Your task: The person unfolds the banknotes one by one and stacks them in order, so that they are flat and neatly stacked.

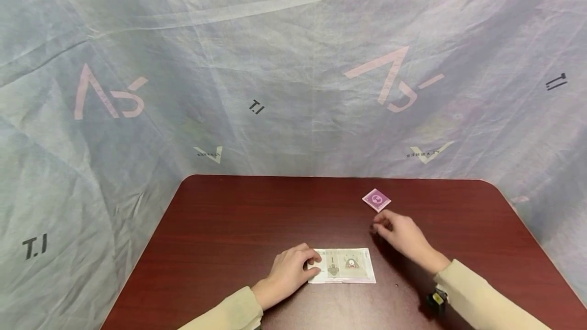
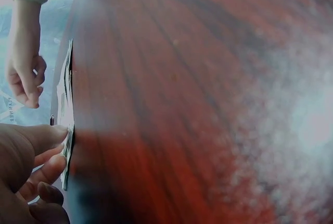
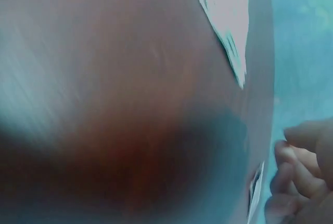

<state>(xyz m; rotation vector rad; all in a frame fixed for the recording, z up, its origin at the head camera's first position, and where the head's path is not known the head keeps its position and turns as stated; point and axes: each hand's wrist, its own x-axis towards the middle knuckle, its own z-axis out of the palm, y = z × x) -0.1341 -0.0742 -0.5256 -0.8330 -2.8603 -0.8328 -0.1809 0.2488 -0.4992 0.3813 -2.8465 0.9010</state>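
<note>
A flat stack of pale green banknotes (image 1: 353, 266) lies near the front middle of the table, a "1" printed on its top note. My left hand (image 1: 289, 269) rests at the stack's left end, thumb and fingertips on the paper and spread apart. In the left wrist view the stack (image 2: 66, 94) appears edge-on beside the thumb. My right hand (image 1: 403, 236) hovers farther right, fingers loosely bent, nothing visible between them. Just beyond its fingertips lies a small purple square of printed paper (image 1: 376, 200), seen as a thin edge (image 3: 255, 190) in the right wrist view.
The dark red wooden table (image 1: 257, 208) has rounded far corners. Grey printed cloth (image 1: 293, 65) hangs close behind its back edge and along both sides. A dark device (image 1: 437, 298) sits at my right wrist, below the sleeve cuff.
</note>
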